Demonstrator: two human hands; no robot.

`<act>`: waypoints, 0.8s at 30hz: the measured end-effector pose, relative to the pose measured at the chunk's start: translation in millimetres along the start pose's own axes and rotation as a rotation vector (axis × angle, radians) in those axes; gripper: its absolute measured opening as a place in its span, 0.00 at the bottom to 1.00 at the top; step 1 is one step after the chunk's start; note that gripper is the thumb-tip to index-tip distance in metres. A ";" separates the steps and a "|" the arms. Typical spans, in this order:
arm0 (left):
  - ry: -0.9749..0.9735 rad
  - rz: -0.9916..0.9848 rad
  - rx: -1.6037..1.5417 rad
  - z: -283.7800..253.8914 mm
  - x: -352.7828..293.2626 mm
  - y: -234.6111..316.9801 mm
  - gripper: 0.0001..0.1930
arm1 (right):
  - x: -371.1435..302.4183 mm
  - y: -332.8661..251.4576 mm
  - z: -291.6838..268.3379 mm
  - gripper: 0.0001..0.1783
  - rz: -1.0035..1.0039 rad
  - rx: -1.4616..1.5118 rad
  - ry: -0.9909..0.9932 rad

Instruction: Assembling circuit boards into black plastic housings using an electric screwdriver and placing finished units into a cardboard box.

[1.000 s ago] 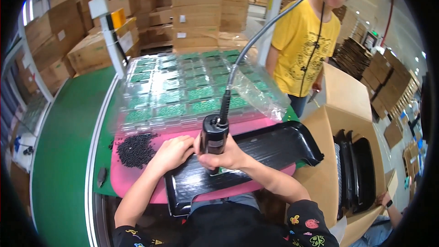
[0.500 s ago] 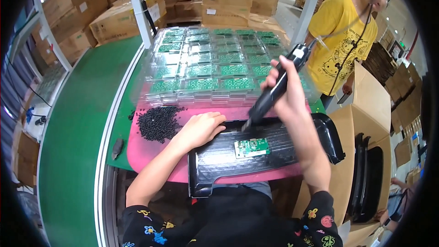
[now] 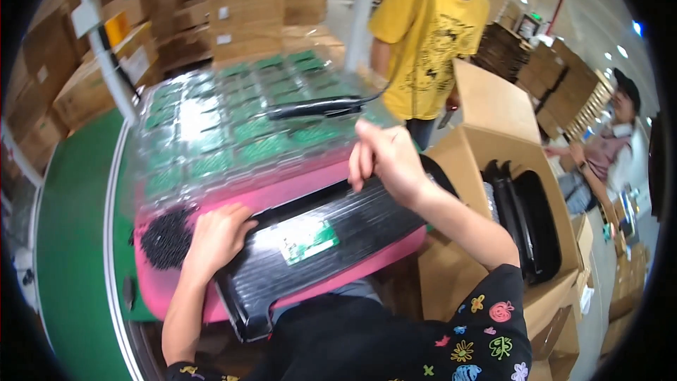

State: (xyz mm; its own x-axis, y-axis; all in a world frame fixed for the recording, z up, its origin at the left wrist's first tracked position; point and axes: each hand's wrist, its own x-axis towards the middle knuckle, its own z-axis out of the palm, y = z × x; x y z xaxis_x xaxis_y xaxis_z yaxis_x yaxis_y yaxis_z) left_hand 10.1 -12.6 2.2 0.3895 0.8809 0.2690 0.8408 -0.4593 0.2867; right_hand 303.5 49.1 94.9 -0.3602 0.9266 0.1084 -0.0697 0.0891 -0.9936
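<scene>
I saw the pink surface [image 3: 321, 185] carrying a black tray [image 3: 367, 222] with a small green circuit board [image 3: 309, 240] lying on it. My left hand [image 3: 215, 236] pressed flat, fingers together, on the tray's left end; my right hand [image 3: 384, 159] hovered loosely curled, holding nothing, below the black screwdriver [image 3: 317, 107].

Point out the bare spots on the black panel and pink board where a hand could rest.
The black panel is bare to the right of the green circuit board, under the raised right hand. The pink board shows only a narrow bare strip between the panel and the clear trays. Its left end is crowded: the left hand beside a pile of black screws.
</scene>
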 end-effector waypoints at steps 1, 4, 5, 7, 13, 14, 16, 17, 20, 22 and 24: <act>0.047 -0.034 -0.021 -8.0 -8.3 5.6 0.07 | -9.2 -1.9 4.2 0.30 -0.079 -0.111 -0.071; 0.255 -0.009 -0.079 -31.4 -16.6 37.4 0.07 | -44.8 -27.7 -2.9 0.24 -0.548 -0.523 -0.226; 0.346 0.019 -0.074 -37.2 -24.7 46.9 0.08 | -48.4 -30.4 -7.7 0.18 -0.791 -0.656 -0.248; 0.454 0.014 -0.081 -51.1 -44.5 54.6 0.13 | -54.7 -43.4 -9.7 0.15 -1.021 -0.789 -0.238; 0.979 -0.430 0.171 -56.3 -195.6 5.1 0.13 | -50.1 -79.3 16.0 0.16 -1.396 -0.888 -0.222; 1.165 -0.776 0.025 -61.3 -191.8 35.0 0.26 | -49.0 -81.4 31.3 0.16 -1.445 -0.947 -0.275; 1.317 -0.905 -0.165 -67.6 -213.4 41.2 0.20 | -58.4 -94.9 65.1 0.12 -1.379 -0.965 -0.376; 1.469 -0.897 -0.546 -70.4 -234.7 25.9 0.21 | -65.7 -116.2 78.3 0.12 -1.403 -1.054 -0.483; 1.452 -0.703 -1.049 -57.8 -235.5 17.3 0.34 | -73.2 -151.4 88.3 0.13 -1.543 -1.159 -0.556; 1.565 -0.737 -1.027 -56.3 -285.2 -16.4 0.32 | -58.9 -163.9 91.7 0.12 -1.687 -1.105 -0.438; 1.597 -0.845 -0.968 -66.8 -274.4 -23.8 0.27 | -57.2 -168.4 90.1 0.14 -1.869 -1.245 -0.139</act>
State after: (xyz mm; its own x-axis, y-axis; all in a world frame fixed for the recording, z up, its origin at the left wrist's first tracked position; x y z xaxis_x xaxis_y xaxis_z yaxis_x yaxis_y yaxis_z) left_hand -141.9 -251.1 -17.0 -0.9652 0.2494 0.0786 -0.0432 -0.4484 0.8928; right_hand 252.0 -51.8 259.0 -0.6531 -0.4635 0.5988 0.1134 0.7220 0.6826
